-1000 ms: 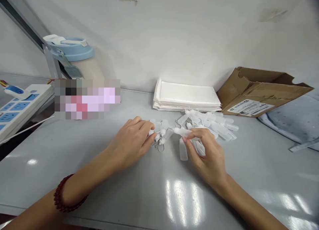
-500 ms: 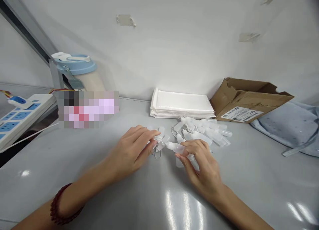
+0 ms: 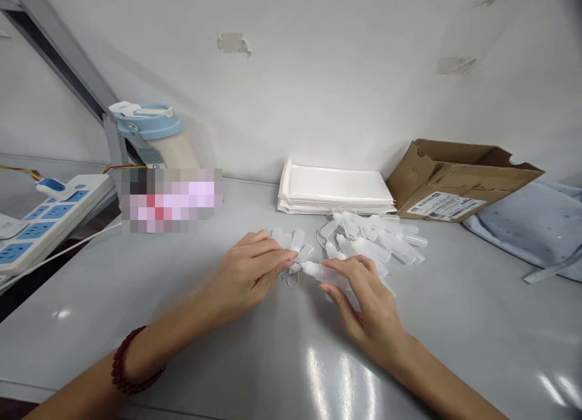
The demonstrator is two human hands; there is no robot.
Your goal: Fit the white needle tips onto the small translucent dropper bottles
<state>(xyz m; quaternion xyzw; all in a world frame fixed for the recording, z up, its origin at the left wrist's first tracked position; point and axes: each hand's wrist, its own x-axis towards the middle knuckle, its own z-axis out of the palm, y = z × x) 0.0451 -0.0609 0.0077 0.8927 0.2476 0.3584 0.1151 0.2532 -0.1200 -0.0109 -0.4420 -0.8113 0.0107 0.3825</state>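
A small translucent white bottle (image 3: 327, 274) lies between the thumb and fingers of my right hand (image 3: 368, 293), its narrow tip pointing left. From that tip a thin dark wire or needle (image 3: 296, 262) runs to the pinched fingertips of my left hand (image 3: 254, 268). Several more translucent pieces (image 3: 297, 239) with a wire loop sit just behind my left fingertips. A larger pile of similar bottles (image 3: 377, 238) spreads behind my right hand, some with thin wires.
Behind the pile are a stack of white padded envelopes (image 3: 336, 186) and an open cardboard box (image 3: 459, 180). A grey-blue cloth (image 3: 527, 226) lies right. At left are a power strip (image 3: 54, 214), a blue-lidded cup (image 3: 154, 129) and a pixelated pink object (image 3: 177, 202).
My left fingers have closed together at the thin wire by the bottle's tip. My right index finger has shifted left along the bottle. The whole view has moved slightly.
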